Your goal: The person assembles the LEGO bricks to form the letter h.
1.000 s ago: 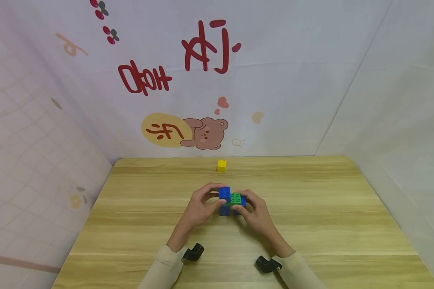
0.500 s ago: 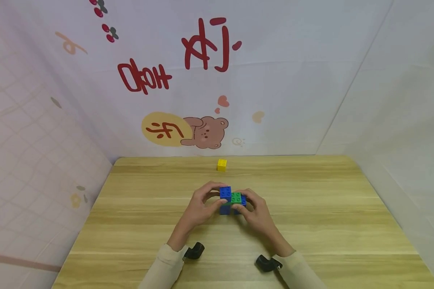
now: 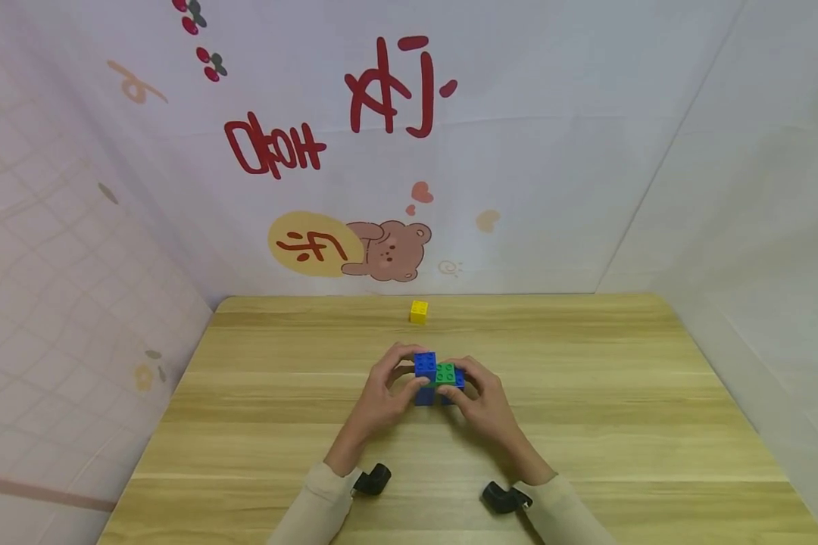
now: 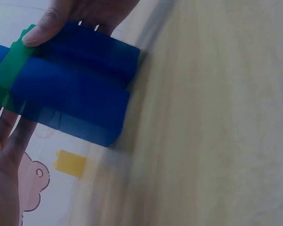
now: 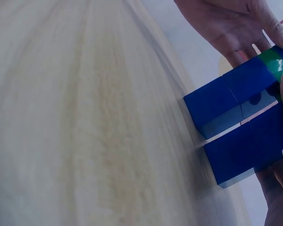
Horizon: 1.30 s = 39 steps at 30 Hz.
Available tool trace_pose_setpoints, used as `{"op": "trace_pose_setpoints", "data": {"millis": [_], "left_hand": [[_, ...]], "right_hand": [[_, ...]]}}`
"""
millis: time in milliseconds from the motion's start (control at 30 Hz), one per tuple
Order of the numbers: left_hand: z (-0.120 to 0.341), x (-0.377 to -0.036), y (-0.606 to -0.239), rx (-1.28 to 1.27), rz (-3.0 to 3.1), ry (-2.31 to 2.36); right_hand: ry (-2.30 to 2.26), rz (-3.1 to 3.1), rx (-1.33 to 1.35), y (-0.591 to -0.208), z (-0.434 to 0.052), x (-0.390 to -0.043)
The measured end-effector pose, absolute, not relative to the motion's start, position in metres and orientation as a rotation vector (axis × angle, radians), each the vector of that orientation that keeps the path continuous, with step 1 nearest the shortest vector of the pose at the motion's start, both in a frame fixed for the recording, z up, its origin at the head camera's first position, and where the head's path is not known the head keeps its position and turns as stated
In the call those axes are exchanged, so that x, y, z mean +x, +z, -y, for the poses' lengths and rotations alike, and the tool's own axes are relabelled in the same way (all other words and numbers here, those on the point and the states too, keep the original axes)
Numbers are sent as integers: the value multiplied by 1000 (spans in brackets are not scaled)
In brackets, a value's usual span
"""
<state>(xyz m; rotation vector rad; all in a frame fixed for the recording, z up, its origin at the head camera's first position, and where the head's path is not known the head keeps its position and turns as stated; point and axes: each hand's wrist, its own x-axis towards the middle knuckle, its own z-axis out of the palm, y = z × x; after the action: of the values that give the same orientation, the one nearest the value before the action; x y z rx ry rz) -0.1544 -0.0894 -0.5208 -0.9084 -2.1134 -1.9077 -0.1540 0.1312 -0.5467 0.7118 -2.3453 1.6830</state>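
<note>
A small structure of toy building bricks stands on the table. Two blue brick columns (image 5: pixel 243 103) rise side by side, and a green brick (image 3: pixel 445 374) lies across them near the top. On its left end sits a top blue brick (image 3: pixel 425 363), which my left hand (image 3: pixel 380 393) pinches between the thumb in front and the fingers behind. My right hand (image 3: pixel 485 400) grips the structure's right side, its thumb pressed on the green brick's front face in both wrist views. Another blue brick (image 3: pixel 460 379) shows between the right thumb and index finger.
A yellow brick (image 3: pixel 419 312) stands near the back edge of the wooden table (image 3: pixel 607 393), behind the structure. White printed cloth (image 3: pixel 538 151) hangs behind and at both sides of the table. Black wrist mounts (image 3: pixel 373 480) jut inward from both sleeves.
The left wrist and forearm have shifted slightly right while the fingers stay on the top blue brick. The right hand keeps its grip, and the structure has hardly moved.
</note>
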Motion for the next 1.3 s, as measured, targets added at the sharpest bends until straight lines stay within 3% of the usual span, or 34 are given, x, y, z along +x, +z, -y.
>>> {"op": "trace_pose_setpoints", "data": {"millis": [800,1300], "left_hand": [[83,-151,-525,-759,2154,-1906],[118,-157,-527,-386,2376,-1872]], "right_hand": [[1356,2325,697,-529,-122,-150],[1340,2368,625,-531,-129,-162]]}}
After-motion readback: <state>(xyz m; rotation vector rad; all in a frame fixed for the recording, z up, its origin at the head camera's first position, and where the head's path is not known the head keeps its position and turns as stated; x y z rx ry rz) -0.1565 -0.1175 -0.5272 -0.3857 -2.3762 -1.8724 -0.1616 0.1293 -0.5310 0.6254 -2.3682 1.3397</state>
